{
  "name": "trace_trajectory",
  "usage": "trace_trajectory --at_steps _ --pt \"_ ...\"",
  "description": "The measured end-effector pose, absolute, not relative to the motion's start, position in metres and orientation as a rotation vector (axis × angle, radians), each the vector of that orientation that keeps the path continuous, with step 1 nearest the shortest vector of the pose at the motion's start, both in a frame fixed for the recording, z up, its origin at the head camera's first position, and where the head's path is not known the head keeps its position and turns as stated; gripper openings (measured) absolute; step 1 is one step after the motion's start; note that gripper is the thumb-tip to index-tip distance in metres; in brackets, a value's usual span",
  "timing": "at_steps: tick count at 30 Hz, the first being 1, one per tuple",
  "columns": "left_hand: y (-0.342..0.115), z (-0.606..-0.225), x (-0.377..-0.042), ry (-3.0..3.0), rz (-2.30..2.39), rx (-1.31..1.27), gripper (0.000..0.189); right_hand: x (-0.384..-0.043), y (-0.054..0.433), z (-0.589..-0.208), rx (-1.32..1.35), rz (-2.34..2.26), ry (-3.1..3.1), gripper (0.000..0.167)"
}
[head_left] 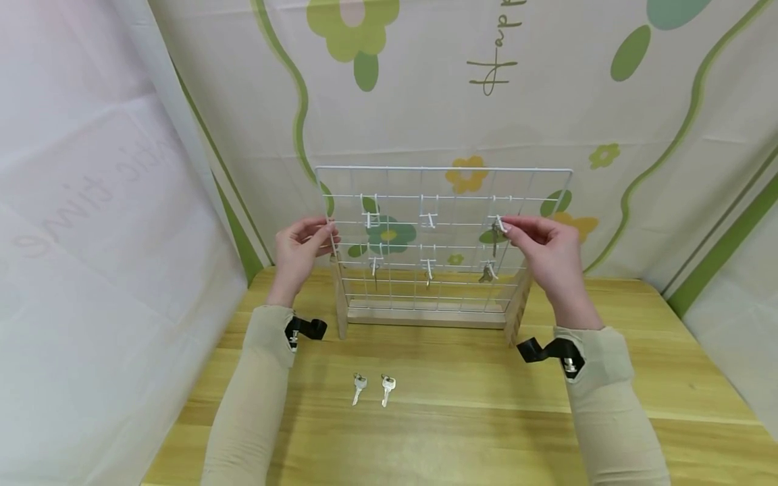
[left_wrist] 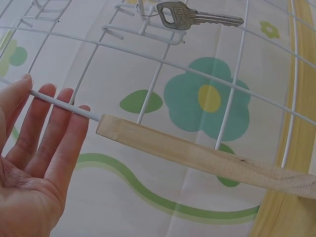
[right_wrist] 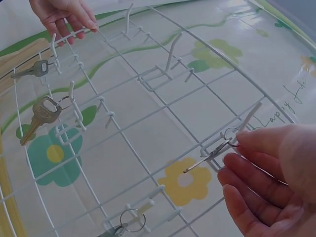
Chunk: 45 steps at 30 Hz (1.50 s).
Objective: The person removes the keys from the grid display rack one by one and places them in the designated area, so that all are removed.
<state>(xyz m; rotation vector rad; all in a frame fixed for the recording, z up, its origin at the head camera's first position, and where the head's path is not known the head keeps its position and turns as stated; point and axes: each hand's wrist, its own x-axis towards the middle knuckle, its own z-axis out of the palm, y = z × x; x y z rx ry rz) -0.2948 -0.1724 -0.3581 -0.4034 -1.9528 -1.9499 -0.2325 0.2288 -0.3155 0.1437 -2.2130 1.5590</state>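
A white wire grid rack [head_left: 404, 168] stands upright in a wooden base [head_left: 425, 317]. At its left side my left hand [head_left: 298, 250] grips the edge wire between thumb and fingers, just above the wooden post [left_wrist: 148, 140]. My right hand [head_left: 547, 250] pinches a key ring [right_wrist: 228, 129] at the upper right hook [right_wrist: 254, 114]. The ring is around the hook, and its silver key [right_wrist: 205, 160] dangles from it beside my fingers. Keys hang from the lower hooks too, including a middle key [right_wrist: 42, 118] and a left key [right_wrist: 34, 70].
Two loose keys, a left one [head_left: 360, 386] and a right one [head_left: 387, 388], lie on the wooden table [head_left: 450, 432] in front of the rack. The upper left hook [head_left: 369, 220] and upper middle hook [head_left: 429, 220] hold no keys. A flower-patterned cloth [head_left: 213, 81] hangs behind.
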Motion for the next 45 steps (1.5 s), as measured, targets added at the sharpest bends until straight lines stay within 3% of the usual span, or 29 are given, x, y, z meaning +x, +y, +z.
trace_trajectory --at_steps 35,45 --pt "-0.172 -0.359 -0.295 -1.949 -1.938 -0.410 0.021 -0.227 0.231 -0.318 0.281 1.555 -2.182 0.024" --pt "-0.172 -0.358 -0.294 -1.966 -1.930 -0.407 0.037 -0.223 0.233 -0.320 0.364 1.552 -2.066 0.021"
